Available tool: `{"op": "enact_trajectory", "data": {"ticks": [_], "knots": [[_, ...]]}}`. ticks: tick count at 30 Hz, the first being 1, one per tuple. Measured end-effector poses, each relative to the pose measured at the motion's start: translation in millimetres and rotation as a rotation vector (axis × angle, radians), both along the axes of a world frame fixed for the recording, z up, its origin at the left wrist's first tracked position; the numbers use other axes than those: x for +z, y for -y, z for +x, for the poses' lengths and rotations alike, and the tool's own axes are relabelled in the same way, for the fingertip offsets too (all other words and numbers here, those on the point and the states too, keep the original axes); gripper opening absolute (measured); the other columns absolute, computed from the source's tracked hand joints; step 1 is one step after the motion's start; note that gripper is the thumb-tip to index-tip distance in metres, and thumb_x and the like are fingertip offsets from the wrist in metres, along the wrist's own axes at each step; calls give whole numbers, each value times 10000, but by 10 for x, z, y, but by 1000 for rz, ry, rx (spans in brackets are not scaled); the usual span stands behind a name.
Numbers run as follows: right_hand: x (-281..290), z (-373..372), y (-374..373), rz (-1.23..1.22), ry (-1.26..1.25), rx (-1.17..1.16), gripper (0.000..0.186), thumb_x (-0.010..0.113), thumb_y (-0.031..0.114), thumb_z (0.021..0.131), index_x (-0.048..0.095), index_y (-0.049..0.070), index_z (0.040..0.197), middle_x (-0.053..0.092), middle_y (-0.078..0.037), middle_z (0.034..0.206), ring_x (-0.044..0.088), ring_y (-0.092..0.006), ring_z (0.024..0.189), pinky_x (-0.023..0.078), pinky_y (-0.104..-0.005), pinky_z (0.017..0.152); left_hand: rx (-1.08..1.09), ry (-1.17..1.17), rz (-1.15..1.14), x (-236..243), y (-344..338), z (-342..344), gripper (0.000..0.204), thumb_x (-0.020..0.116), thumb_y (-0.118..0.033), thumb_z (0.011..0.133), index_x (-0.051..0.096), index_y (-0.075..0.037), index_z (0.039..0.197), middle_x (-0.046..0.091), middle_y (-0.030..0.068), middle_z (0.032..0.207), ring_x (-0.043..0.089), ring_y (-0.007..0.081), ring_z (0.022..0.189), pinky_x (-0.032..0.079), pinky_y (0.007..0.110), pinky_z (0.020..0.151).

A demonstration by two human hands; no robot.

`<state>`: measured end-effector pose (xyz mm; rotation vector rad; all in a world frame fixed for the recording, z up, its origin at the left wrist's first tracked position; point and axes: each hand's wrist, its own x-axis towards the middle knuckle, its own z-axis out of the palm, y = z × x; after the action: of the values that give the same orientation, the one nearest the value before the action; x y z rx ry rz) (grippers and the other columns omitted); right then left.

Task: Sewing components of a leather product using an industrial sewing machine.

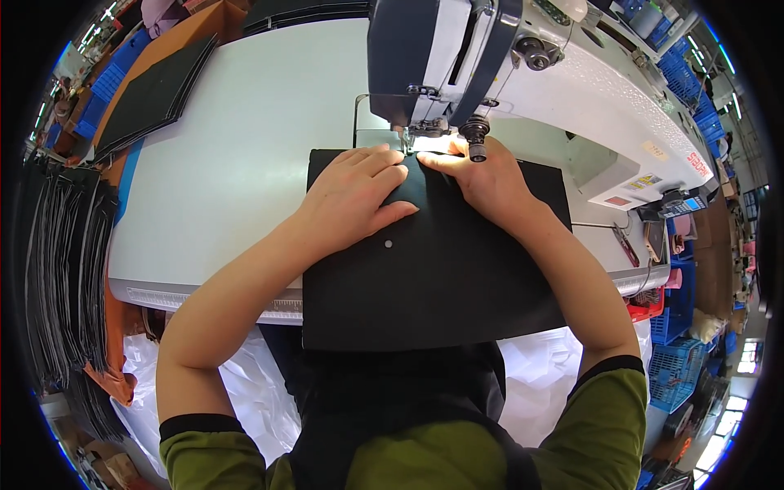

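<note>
Forearms point(245, 282) angle inward from the near side. Left hand point(351, 192) palm down, fingers extended, thumb apart, on black sheet point(433, 273). Right hand point(498, 184) partly hidden, grip can't tell. Sheet on counter point(237, 147), far edge by sewing machine point(588, 90).
</note>
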<state>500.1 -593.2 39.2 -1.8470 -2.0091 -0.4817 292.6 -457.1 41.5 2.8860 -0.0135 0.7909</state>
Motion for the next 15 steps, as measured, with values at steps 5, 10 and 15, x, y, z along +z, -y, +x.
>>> {"op": "enact_trajectory", "data": {"ticks": [5,10,15], "knots": [[174,-73,34,-97,75,-66,291,662,161,884,784,265,1127,565,-80,881,523,-238,714,432,-356,635,2,9,-25,-17,-24,21,309,722,-307,900,632,-41,1028,626,87,1190,608,265,1122,465,369,1007],[247,-131,141,-122,9,-111,246,681,168,927,786,226,1142,643,-88,940,553,-220,735,416,-323,626,4,54,-26,-63,-44,63,309,723,-310,900,640,-39,1024,629,88,1170,612,261,1083,469,366,995],[306,-74,184,-41,-420,-154,147,668,141,955,774,100,1048,626,-61,811,494,-157,671,373,-281,588,2,52,-21,-53,-37,55,320,722,-323,900,649,-37,1023,635,90,1162,615,262,1070,470,364,993]]}}
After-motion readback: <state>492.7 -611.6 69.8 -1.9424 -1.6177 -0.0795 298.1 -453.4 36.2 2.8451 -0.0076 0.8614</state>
